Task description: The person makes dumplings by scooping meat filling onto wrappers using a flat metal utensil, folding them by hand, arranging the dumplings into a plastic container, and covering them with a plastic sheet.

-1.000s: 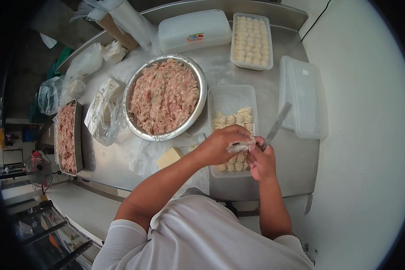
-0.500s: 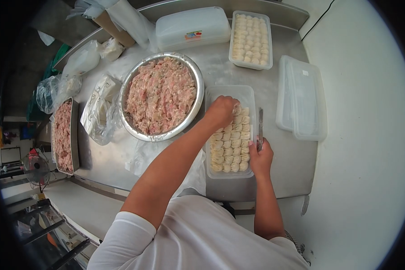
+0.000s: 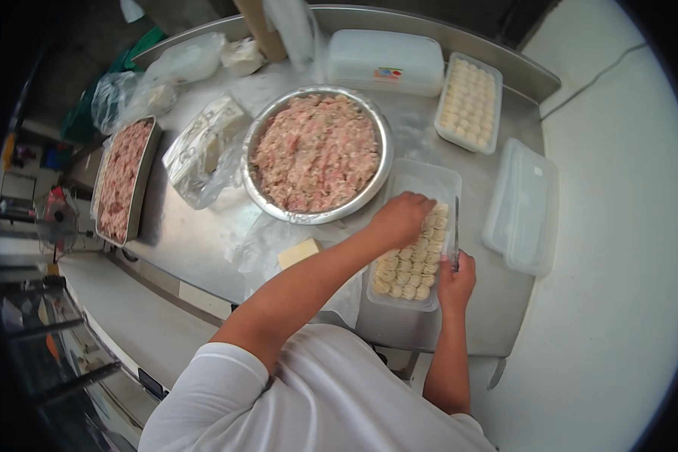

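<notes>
My left hand (image 3: 405, 219) is over the upper part of a clear plastic container (image 3: 416, 172), its fingers curled down and pressed together. Whatever they pinch is hidden. Rows of pale pleated dumplings (image 3: 410, 273) fill the lower part of this container. At its right side, my right hand (image 3: 457, 280) grips a narrow metal spatula (image 3: 456, 230), blade pointing up. A pale yellow block (image 3: 299, 253) lies on plastic sheeting beside my left forearm. The large metal bowl (image 3: 386, 154) of minced meat (image 3: 316, 154) stands to the left of the container.
A second filled container (image 3: 469, 103) sits at the back right, beside a lidded box (image 3: 386, 62). Stacked clear lids or trays (image 3: 521, 207) lie near the wall. A metal tray of mince (image 3: 125, 184) and plastic-wrapped packs (image 3: 206, 151) are on the left.
My hands, together over the container a second ago, have parted; my left hand has moved to the dumplings' upper end. My right hand still holds the spatula. The camera view has shifted and turned.
</notes>
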The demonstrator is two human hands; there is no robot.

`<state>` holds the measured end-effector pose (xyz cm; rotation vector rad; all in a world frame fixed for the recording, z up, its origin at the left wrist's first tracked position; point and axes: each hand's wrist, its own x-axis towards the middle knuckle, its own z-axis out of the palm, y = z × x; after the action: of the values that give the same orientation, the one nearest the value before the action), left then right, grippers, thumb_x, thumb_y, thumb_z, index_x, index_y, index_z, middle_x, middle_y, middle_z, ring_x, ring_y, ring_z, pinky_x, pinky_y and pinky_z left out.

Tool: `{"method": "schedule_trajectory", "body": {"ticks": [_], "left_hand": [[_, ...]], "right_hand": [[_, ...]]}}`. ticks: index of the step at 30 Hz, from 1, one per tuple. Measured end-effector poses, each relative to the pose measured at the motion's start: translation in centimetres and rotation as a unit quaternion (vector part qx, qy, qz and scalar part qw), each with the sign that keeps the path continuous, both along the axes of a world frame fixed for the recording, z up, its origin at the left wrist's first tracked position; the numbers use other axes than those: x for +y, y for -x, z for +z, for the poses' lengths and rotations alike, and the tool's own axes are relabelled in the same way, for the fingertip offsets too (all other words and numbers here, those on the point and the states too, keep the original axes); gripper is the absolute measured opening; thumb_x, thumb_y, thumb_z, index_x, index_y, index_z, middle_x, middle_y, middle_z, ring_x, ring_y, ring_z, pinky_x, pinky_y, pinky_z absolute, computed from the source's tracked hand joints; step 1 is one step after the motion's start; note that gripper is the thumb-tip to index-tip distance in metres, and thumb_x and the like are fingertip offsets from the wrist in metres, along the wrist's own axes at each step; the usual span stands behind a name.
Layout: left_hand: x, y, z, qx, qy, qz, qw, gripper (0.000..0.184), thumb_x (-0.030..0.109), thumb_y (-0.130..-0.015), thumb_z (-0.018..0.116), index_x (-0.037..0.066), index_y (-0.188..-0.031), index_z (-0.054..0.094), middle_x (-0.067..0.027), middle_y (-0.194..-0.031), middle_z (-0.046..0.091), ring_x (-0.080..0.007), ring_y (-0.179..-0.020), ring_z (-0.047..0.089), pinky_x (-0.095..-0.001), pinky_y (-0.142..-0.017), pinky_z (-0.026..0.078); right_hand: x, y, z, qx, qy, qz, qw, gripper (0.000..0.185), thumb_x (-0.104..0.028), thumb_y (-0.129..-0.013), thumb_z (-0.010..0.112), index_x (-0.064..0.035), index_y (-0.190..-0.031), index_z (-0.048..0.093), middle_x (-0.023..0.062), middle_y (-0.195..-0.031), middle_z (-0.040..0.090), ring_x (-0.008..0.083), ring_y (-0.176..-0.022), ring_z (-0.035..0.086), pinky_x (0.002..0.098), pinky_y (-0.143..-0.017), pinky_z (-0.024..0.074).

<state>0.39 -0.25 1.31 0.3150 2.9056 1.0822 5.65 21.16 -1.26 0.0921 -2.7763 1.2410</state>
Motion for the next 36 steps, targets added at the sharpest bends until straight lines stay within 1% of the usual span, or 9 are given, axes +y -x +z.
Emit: {"method": "schedule_trajectory", "body": {"ticks": [7,12,18,26,28,30,31,32,36], "left_hand": [[-9.3,-16.2,1.7,0.092,-0.019,0.105,0.99,0.032,0.006,-0.074,0.081,0.004,-0.104,0.069,-0.0138,-0.109,0.064,-0.0353,-0.102,0.06,-0.0432,-0.09,0.051],[-11.0,-21.3,-0.8,0.05,0.0,0.175,0.983,0.03,0.007,-0.072,0.083,0.006,-0.098,0.069,-0.0125,-0.11,0.065,-0.0348,-0.104,0.059,-0.0432,-0.091,0.05],[-11.5,-21.3,-1.5,0.046,-0.054,0.198,0.978,0.021,0.006,-0.073,0.082,0.007,-0.091,0.073,-0.0121,-0.11,0.065,-0.0337,-0.105,0.059,-0.042,-0.093,0.049],[-12.5,-20.9,-2.3,0.026,-0.097,0.204,0.974,0.027,0.001,-0.08,0.072,0.007,-0.107,0.07,-0.0115,-0.111,0.066,-0.0306,-0.102,0.061,-0.0417,-0.094,0.049],[-13.4,-20.8,-1.5,-0.077,-0.355,0.372,0.854,0.023,0.001,-0.089,0.064,0.004,-0.112,0.065,-0.0098,-0.114,0.067,-0.0264,-0.105,0.063,-0.0407,-0.095,0.049],[-15.1,-21.2,-1.8,-0.034,-0.505,0.369,0.779,0.021,0.004,-0.094,0.059,0.004,-0.114,0.064,-0.009,-0.117,0.066,-0.0251,-0.109,0.063,-0.0406,-0.097,0.05],[-15.7,-21.4,-1.4,0.011,-0.64,0.36,0.679,0.019,0.008,-0.099,0.055,0.004,-0.116,0.063,-0.0083,-0.121,0.066,-0.0238,-0.113,0.063,-0.0406,-0.098,0.05],[-16.4,-21.7,-1.0,-0.037,-0.819,0.347,0.455,0.027,0.021,-0.105,0.051,0.005,-0.125,0.059,-0.0104,-0.126,0.064,-0.0247,-0.118,0.062,-0.0422,-0.103,0.049],[-15.8,-19.5,4.0,-0.013,-0.812,0.39,0.435,0.034,0.03,-0.106,0.049,0.006,-0.128,0.056,-0.0098,-0.122,0.065,-0.0255,-0.112,0.064,-0.0442,-0.102,0.049]], "right_hand": [[-2.3,2.9,8.8,0.072,-0.108,0.178,0.975,0.03,-0.003,-0.092,0.055,-0.0042,-0.118,0.067,0.0097,-0.093,0.06,0.031,-0.08,0.063,0.0415,-0.071,0.0516],[-9.4,6.1,14.6,0.152,-0.347,0.323,0.867,0.025,-0.005,-0.084,0.06,-0.0099,-0.104,0.074,0.0056,-0.088,0.065,0.0253,-0.078,0.067,0.0406,-0.068,0.055],[-14.6,7.2,16.0,0.188,-0.418,0.47,0.754,0.013,-0.006,-0.083,0.058,-0.0089,-0.089,0.07,0.0065,-0.086,0.066,0.0248,-0.079,0.069,0.0393,-0.067,0.0565],[-15.2,7.8,13.8,0.137,-0.319,0.485,0.803,0.017,-0.007,-0.085,0.061,-0.009,-0.095,0.074,0.0082,-0.089,0.068,0.0285,-0.08,0.069,0.0405,-0.07,0.0566],[-14.7,8.3,11.7,0.118,-0.261,0.479,0.83,0.019,-0.007,-0.086,0.062,-0.0084,-0.1,0.075,0.0098,-0.091,0.069,0.0298,-0.081,0.068,0.0404,-0.071,0.056],[-14.5,8.4,10.3,0.019,-0.07,0.493,0.867,0.022,-0.005,-0.089,0.063,-0.0049,-0.107,0.074,0.0127,-0.09,0.068,0.0288,-0.077,0.067,0.0376,-0.071,0.0533],[-14.4,8.0,10.3,0.018,-0.07,0.496,0.865,0.022,-0.005,-0.089,0.063,-0.0049,-0.107,0.074,0.0127,-0.09,0.068,0.0288,-0.077,0.067,0.0376,-0.071,0.0533],[-14.1,7.1,10.4,-0.006,-0.028,0.461,0.887,0.022,-0.003,-0.089,0.063,-0.0035,-0.108,0.073,0.013,-0.089,0.067,0.0274,-0.076,0.065,0.0361,-0.07,0.0521],[-14.3,3.0,11.7,0.02,0.045,0.387,0.921,0.021,0.0,-0.09,0.062,-0.0017,-0.109,0.071,0.0113,-0.09,0.064,0.0232,-0.075,0.062,0.0324,-0.07,0.0496]]}}
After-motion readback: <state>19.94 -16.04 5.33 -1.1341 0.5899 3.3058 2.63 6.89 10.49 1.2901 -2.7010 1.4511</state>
